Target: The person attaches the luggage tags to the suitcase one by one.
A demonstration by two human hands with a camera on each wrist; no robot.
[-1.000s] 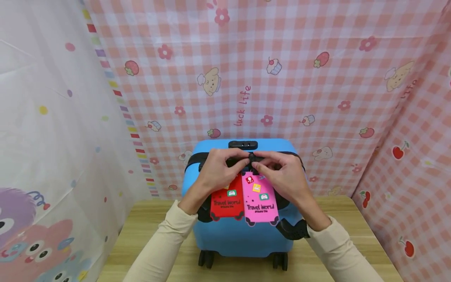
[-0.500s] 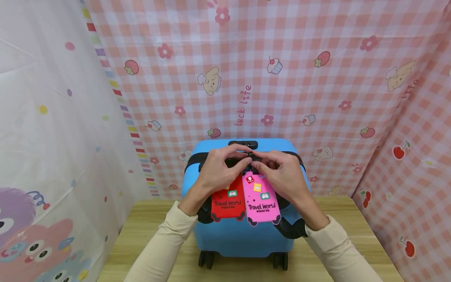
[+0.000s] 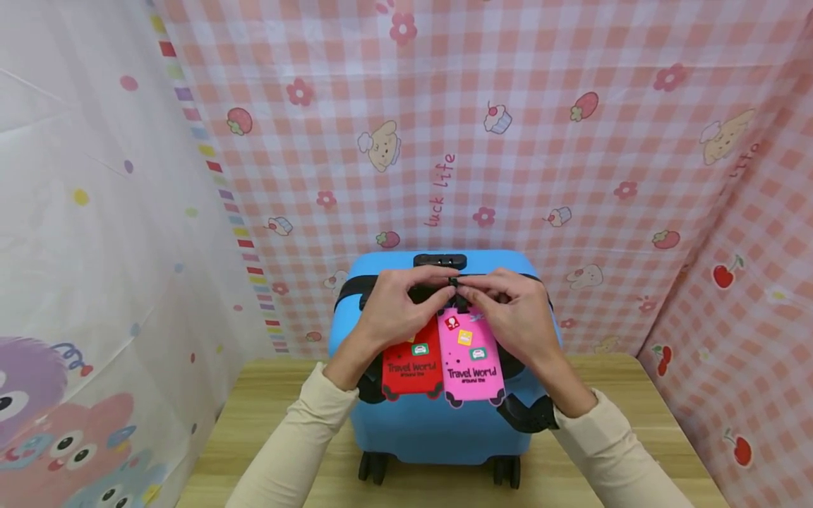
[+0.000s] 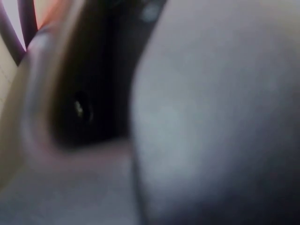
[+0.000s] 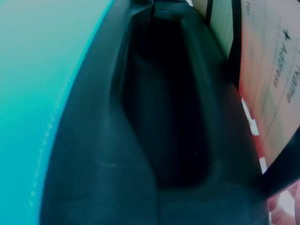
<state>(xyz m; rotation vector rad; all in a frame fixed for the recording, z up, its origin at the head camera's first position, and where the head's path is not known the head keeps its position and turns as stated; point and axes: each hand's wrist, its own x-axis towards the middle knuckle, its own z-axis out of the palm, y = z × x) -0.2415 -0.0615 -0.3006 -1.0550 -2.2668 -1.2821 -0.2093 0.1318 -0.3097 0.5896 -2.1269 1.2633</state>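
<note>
In the head view, a pink luggage tag [image 3: 471, 363] hangs in front of a blue suitcase [image 3: 438, 437] by a short black strap [image 3: 461, 302]. My left hand [image 3: 395, 305] and right hand [image 3: 517, 310] meet at the top of this strap, thumbs and forefingers pinching it from either side. A red luggage tag [image 3: 409, 377] hangs just left of the pink one, its upper part covered by my left hand. The right wrist view shows the black handle recess [image 5: 164, 117] and a tag's lined name-and-address side [image 5: 274, 70]. The left wrist view is too blurred to make out the fingers.
The suitcase stands on black wheels [image 3: 506, 471] on a wood-grain table [image 3: 254, 430]. A black lock [image 3: 440, 261] sits on its top. A bent black piece [image 3: 528, 415] sticks out beside my right wrist. Patterned cloths [image 3: 406, 141] hang behind and at both sides.
My fingers have shifted slightly around the strap, the right fingertips a little lower and to the right. The tags and suitcase stay nearly where they were.
</note>
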